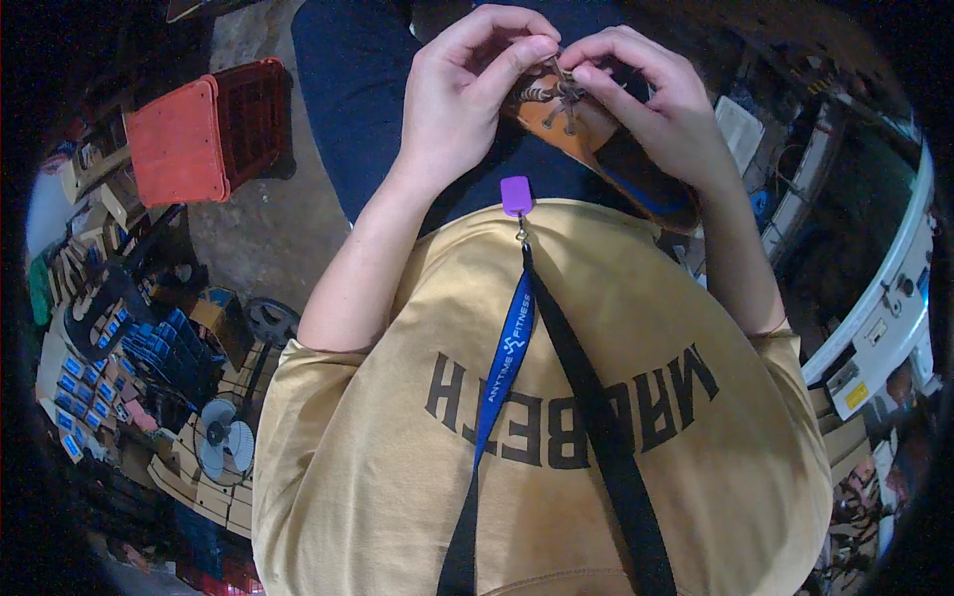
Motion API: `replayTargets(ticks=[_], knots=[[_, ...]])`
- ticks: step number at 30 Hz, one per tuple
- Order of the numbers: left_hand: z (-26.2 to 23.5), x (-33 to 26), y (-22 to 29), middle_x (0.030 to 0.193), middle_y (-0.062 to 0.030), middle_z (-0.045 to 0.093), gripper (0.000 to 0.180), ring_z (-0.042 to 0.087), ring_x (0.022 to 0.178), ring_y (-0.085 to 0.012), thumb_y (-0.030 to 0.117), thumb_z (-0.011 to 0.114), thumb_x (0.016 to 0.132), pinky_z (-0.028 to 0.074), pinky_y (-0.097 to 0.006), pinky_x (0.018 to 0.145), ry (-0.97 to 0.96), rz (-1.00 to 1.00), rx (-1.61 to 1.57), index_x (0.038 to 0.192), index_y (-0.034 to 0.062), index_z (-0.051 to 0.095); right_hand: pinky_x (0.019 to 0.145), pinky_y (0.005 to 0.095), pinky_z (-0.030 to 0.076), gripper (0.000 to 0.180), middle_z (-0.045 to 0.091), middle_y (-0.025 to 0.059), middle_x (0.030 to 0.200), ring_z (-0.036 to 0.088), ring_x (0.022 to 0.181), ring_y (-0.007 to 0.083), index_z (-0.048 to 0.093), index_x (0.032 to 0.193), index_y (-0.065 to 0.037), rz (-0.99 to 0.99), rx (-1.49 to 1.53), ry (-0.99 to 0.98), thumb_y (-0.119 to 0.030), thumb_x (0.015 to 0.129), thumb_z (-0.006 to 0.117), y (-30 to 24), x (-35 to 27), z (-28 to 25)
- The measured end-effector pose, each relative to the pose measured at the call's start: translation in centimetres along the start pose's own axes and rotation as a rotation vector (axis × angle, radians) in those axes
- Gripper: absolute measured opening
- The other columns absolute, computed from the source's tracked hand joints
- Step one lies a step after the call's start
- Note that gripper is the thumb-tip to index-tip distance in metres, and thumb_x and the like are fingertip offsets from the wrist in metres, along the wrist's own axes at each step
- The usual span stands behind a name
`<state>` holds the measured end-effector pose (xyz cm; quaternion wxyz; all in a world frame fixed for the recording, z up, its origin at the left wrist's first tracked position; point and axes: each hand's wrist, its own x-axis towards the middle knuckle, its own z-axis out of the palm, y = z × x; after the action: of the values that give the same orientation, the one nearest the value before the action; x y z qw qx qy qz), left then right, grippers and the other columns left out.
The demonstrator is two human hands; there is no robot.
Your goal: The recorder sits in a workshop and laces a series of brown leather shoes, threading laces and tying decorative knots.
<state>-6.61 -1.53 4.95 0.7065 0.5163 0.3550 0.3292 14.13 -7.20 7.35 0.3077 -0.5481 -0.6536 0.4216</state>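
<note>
A tan leather lace-up shoe (593,131) rests on my lap, over my dark trousers (348,99). Brown shoelaces (566,114) cross its front through the eyelets. My left hand (462,94) is closed, thumb and forefinger pinching a lace just above the shoe. Close beside it, my right hand (661,94) pinches the lace too, its fingertips almost meeting the left ones. The right hand and its shadow hide part of the shoe's opening. A purple tag (516,196) on a blue and black lanyard (509,343) hangs down my shirt, just below the shoe.
On the floor to the left stands a red plastic stool (174,139). Further down that side are a white fan (226,442), a dark wheel (271,321) and stacks of blue-labelled boxes (84,392). A white curved machine or cabinet edge (884,298) lies at my right.
</note>
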Motion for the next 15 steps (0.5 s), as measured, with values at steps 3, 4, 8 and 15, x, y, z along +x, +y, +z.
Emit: replayTargets(ticks=[3,4,8,15], knots=[[0.9,-0.1,0.2,0.098,-0.0014,0.068,0.009,0.063,0.089,-0.0077,0.007,0.065,0.103,0.051,-0.023,0.081,0.073,-0.015,0.026,0.108,-0.0004,0.067,0.087,0.0307,0.052,0.017,0.072,0.0089,0.103,0.068,0.096,0.0174,0.071,0.11,0.0,0.053,-0.026,0.088,-0.012,0.097,0.069,-0.7,-0.4,-0.2],[1.2,-0.1,-0.4,0.098,-0.0015,0.068,0.009,0.063,0.089,-0.0079,0.007,0.065,0.103,0.051,-0.023,0.081,0.096,0.037,0.015,0.107,-0.0004,0.067,0.086,0.0305,0.052,0.017,0.072,0.0092,0.103,0.068,0.095,0.0176,0.071,0.11,-0.001,0.054,-0.078,0.136,-0.011,0.097,0.07,-0.8,-0.4,-0.3],[1.2,-0.4,-1.0,0.099,-0.0026,0.067,0.009,0.063,0.092,-0.0084,0.007,0.066,0.102,0.051,-0.024,0.082,0.123,0.15,0.063,0.106,-0.0012,0.067,0.087,0.0309,0.052,0.016,0.071,0.01,0.102,0.068,0.095,0.0183,0.07,0.109,0.001,-0.128,-0.199,0.016,-0.009,0.097,0.07,-0.9,0.0,-0.7],[0.5,-0.5,-0.5,0.099,-0.0045,0.068,0.007,0.065,0.09,-0.0098,0.003,0.065,0.101,0.052,-0.024,0.08,0.058,0.154,0.079,0.106,-0.0024,0.067,0.089,0.03,0.05,0.016,0.067,0.0088,0.101,0.065,0.096,0.0177,0.067,0.11,0.001,0.057,-0.038,-0.06,-0.012,0.1,0.066,-0.3,0.2,-0.2]])
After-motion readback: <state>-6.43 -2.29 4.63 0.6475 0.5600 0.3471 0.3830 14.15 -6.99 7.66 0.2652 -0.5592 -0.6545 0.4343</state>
